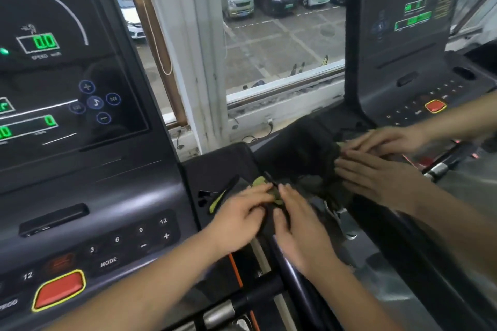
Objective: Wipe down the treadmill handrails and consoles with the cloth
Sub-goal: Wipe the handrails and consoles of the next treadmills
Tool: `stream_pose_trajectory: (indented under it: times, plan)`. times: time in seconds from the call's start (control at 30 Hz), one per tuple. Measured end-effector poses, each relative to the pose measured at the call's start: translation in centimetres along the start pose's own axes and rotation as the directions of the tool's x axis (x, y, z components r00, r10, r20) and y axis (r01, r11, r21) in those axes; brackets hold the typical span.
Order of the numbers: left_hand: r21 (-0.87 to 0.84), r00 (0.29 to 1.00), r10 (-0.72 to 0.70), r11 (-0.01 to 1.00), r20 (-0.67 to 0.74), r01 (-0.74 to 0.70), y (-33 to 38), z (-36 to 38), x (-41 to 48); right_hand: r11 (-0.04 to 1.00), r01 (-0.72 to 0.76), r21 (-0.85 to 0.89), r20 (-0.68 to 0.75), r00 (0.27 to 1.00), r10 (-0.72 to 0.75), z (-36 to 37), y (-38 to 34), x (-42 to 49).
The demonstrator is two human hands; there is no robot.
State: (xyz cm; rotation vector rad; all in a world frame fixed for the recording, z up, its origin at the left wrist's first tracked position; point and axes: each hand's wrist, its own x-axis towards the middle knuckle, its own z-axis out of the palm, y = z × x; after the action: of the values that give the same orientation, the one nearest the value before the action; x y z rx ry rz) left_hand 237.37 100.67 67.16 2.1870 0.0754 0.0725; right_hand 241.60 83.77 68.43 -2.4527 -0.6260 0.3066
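Note:
A small green cloth (260,183) lies bunched on the dark right-hand end of the treadmill console (215,169), where the side handrail (291,279) begins. My left hand (239,216) and my right hand (298,228) sit side by side on it, fingers curled over the cloth. Only its green edges show past my fingertips. The console's display (53,70) and keypad (126,239) spread out to the left of my hands.
A mirror-like panel on the right repeats my hands (376,164) and a console (411,21). A red stop button (59,290) sits low on the left. A silver-gripped front bar (217,313) runs below my arms. A window frame (199,62) stands ahead, with parked cars outside.

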Motion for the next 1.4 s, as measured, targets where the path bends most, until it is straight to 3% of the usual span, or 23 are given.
stream_pose_trajectory:
  times: [0.03,0.1,0.17,0.3,0.4,0.5,0.57,0.67,0.9,1.03,1.1,1.23,1.4]
  plan:
    - [-0.047,0.988,-0.052,0.998,-0.146,0.046,-0.5,-1.3,-0.2,0.997,-0.027,-0.077,0.057,0.998,0.031,1.2,-0.4,0.1]
    - [0.027,0.920,-0.078,0.995,-0.385,0.096,-0.7,-3.4,-1.0,0.962,-0.077,-0.263,0.056,0.994,0.095,3.1,-1.1,0.5]
    - [0.043,0.887,-0.046,0.996,-0.459,0.073,-0.4,-4.3,-1.9,0.940,-0.174,-0.292,0.087,0.974,0.207,3.2,-2.2,2.2]
    - [0.072,0.903,-0.046,0.994,-0.426,0.085,-1.5,-3.9,-3.1,0.930,-0.276,-0.244,0.241,0.911,0.333,2.4,-2.7,8.2]
    - [0.104,0.893,-0.070,0.986,-0.445,0.130,-2.1,-4.1,-3.3,0.936,-0.344,-0.076,0.322,0.880,0.350,2.6,-3.3,12.9]
    - [0.147,0.899,-0.075,0.977,-0.432,0.152,-2.4,-4.3,-3.4,0.905,-0.392,0.166,0.297,0.895,0.333,3.4,-4.3,15.7]
    - [0.154,0.907,-0.080,0.976,-0.413,0.157,-2.3,-4.4,-3.6,0.927,-0.285,0.244,0.198,0.950,0.240,3.8,-4.4,15.4]
    - [0.148,0.913,-0.091,0.976,-0.399,0.161,-2.2,-4.5,-3.6,0.983,-0.120,0.136,0.109,0.988,0.105,4.1,-3.5,12.1]
    - [0.139,0.923,-0.049,0.984,-0.383,0.109,-2.3,-3.6,-3.8,0.987,0.027,-0.161,0.057,0.998,-0.018,3.8,0.0,2.3]
    - [0.171,0.924,-0.028,0.980,-0.382,0.100,-2.4,-3.7,-4.6,0.937,-0.064,-0.343,0.122,0.986,0.112,4.0,-1.9,4.3]
    - [0.195,0.927,-0.041,0.973,-0.372,0.121,-2.4,-4.0,-5.0,0.937,-0.094,-0.337,0.134,0.980,0.147,4.3,-3.2,7.8]
    - [0.263,0.945,-0.075,0.951,-0.319,0.165,-2.3,-4.0,-5.6,0.970,-0.201,-0.138,0.223,0.948,0.229,4.6,-5.0,15.6]
    - [0.349,0.969,-0.073,0.924,-0.236,0.155,-1.4,-3.4,-6.0,0.984,-0.151,-0.094,0.204,0.965,0.168,5.2,-4.7,15.4]
